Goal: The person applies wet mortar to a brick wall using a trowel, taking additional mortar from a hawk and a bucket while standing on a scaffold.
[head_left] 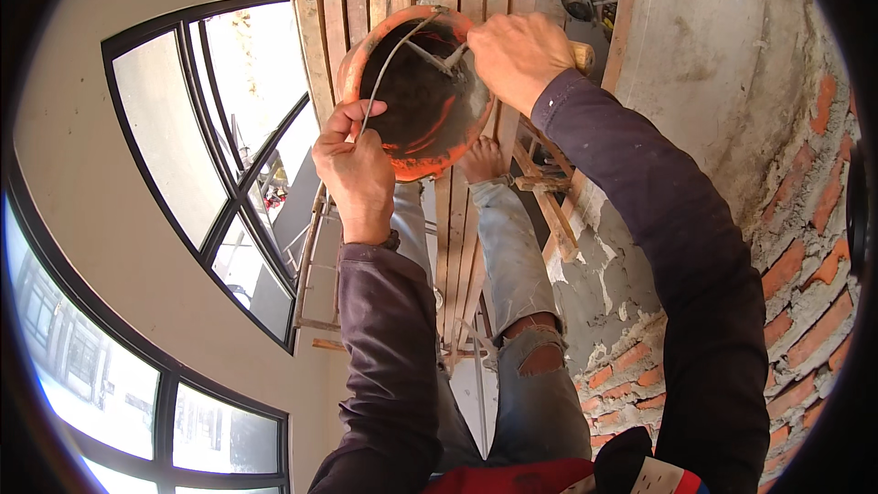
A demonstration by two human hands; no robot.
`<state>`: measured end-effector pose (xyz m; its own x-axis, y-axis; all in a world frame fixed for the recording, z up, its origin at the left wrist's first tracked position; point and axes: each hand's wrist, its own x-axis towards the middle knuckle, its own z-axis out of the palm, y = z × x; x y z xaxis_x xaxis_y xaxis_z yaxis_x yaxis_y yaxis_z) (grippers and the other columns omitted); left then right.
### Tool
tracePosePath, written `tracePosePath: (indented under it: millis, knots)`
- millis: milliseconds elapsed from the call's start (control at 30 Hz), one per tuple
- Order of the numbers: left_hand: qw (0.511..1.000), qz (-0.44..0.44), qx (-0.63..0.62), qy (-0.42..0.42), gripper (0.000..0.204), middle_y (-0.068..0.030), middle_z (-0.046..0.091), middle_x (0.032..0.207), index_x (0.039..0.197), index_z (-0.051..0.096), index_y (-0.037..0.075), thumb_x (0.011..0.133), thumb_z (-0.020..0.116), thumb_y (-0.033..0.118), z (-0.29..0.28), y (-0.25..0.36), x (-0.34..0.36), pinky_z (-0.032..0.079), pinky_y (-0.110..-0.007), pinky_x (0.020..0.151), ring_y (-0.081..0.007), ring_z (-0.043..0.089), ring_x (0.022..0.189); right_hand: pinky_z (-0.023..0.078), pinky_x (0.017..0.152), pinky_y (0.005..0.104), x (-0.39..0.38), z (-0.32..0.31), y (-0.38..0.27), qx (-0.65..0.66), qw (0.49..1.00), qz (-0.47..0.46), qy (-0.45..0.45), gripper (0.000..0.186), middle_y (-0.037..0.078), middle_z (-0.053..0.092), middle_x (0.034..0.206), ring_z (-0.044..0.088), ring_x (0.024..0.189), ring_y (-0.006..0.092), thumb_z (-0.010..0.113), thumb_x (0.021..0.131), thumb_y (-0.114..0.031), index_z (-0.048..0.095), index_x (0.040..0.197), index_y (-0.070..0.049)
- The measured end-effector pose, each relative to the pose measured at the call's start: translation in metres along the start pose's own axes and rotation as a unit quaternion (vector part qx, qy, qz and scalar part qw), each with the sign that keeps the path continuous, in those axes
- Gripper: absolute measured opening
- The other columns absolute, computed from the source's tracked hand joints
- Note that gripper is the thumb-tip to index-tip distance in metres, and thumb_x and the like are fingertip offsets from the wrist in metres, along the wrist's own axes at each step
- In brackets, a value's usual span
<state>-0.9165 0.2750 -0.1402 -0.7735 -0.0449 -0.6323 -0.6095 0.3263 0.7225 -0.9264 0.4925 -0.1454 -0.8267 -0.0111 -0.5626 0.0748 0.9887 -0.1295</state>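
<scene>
An orange bucket (421, 167) is in front of me over the wooden planks, its inside dark and smeared with grey mortar. My left hand (355, 169) pinches the bucket's thin wire handle (386, 64) at the near left side of the rim. At the far right of the rim, my right hand (519, 55) is closed round a trowel (583, 57). The butt of its wooden grip sticks out behind my fist, while its metal neck reaches into the bucket. The blade lies low in the bucket and is hard to make out.
Narrow wooden planks (455, 247) run beneath my feet, with a drop to lower ground beside them. Right of me rises a partly plastered brick wall (631, 370). Black-framed windows (206, 247) are on the left. A wooden brace (549, 206) stands beside my leg.
</scene>
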Motion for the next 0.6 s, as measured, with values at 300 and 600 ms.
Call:
tracePosePath:
  millis: [300,600]
  knots:
    - [0.995,-0.008,-0.094,0.008,0.023,-0.0005,0.059,0.083,0.096,0.065,-0.002,0.085,0.046,-0.01,0.01,0.001,0.0,0.037,-0.017,0.067,-0.0043,0.049,0.074,0.055,0.075,0.0462,-0.022,0.06,-0.005,0.17,0.984,0.052,-0.03,0.019,0.019,0.069,0.086,0.068,0.086,0.037,0.061,0.079,-0.015,0.071,0.092,-0.005]
    - [0.992,0.036,-0.117,0.017,0.025,-0.0088,0.061,0.1,0.11,0.043,0.0,0.089,0.051,-0.011,0.019,-0.008,-0.002,0.049,-0.024,0.081,-0.0114,0.059,0.087,0.054,0.074,0.0467,-0.083,0.126,-0.024,0.398,0.906,0.126,-0.072,0.034,0.021,0.068,0.081,0.067,0.082,0.0394,0.068,0.077,-0.025,0.07,0.105,-0.007]
